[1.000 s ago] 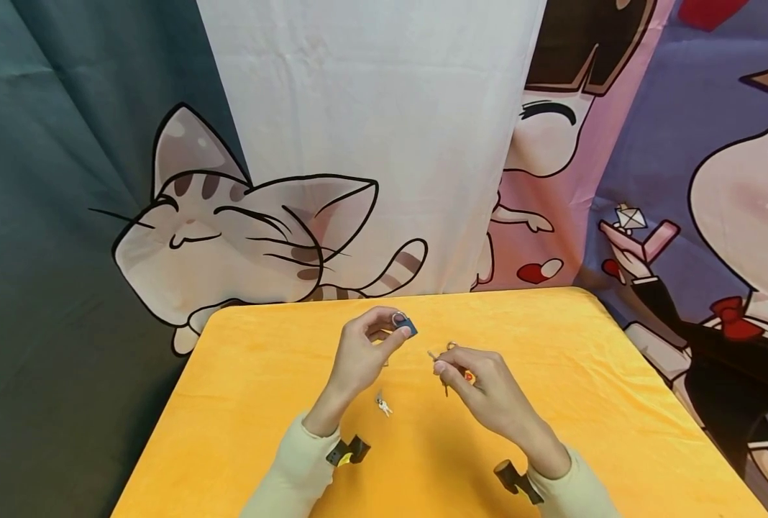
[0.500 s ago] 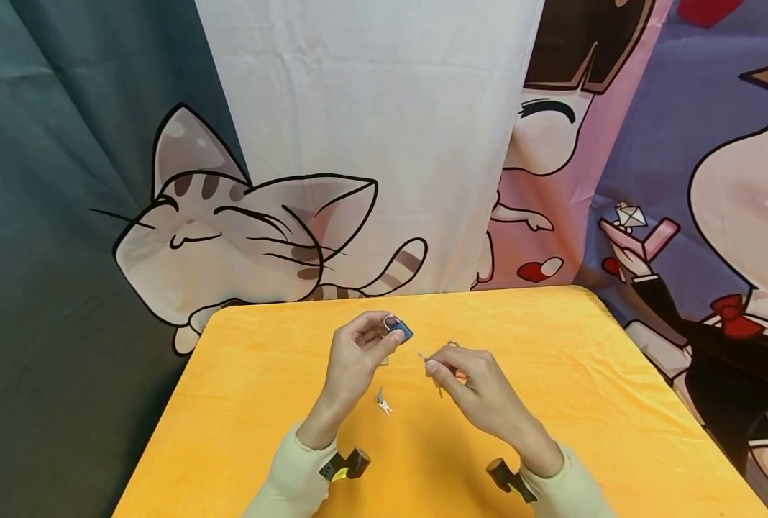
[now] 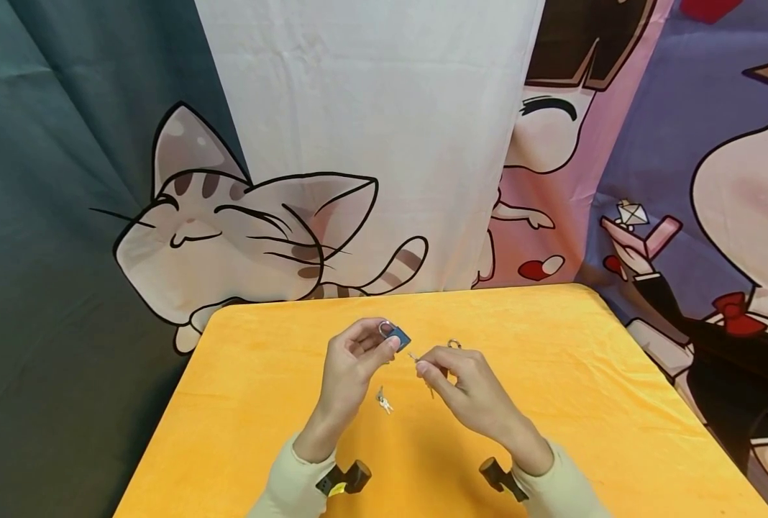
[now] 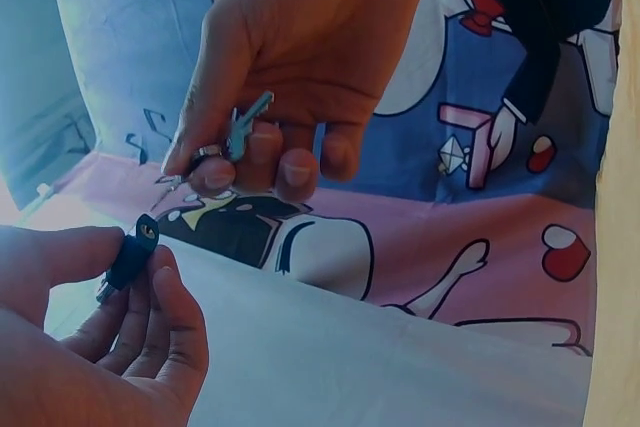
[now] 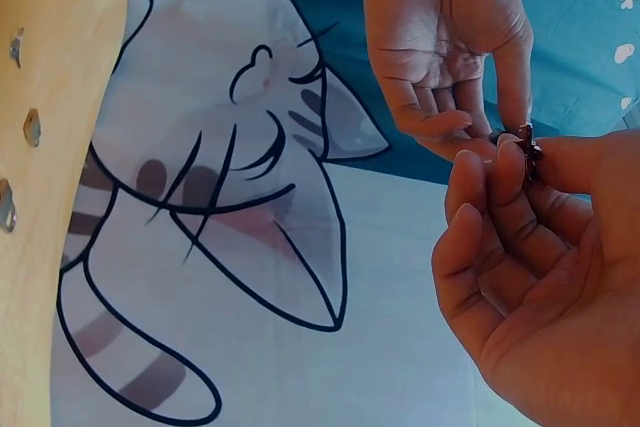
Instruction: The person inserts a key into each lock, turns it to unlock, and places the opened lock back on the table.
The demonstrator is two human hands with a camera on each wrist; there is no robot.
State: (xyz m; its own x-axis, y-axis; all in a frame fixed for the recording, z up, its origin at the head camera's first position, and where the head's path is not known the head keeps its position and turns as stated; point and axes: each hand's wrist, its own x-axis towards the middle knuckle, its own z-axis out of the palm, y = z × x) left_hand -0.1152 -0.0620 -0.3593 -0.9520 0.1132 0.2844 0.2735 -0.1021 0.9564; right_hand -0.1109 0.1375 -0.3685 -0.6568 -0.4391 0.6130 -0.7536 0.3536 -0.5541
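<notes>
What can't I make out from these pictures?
Head: what the metal loop belongs to, hidden by the right hand.
Head: teeth of the loose keys, too small.
Left wrist: teeth of the key pinched in the right hand, too blurred.
Right wrist: most of the blue padlock, hidden by the left hand and right hand.
Right wrist: three tabletop items, too small to identify.

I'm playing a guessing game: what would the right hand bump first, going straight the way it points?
Probably the blue padlock in the left hand: the key pinched in the right hand points towards it, though depth is hard to judge.
</notes>
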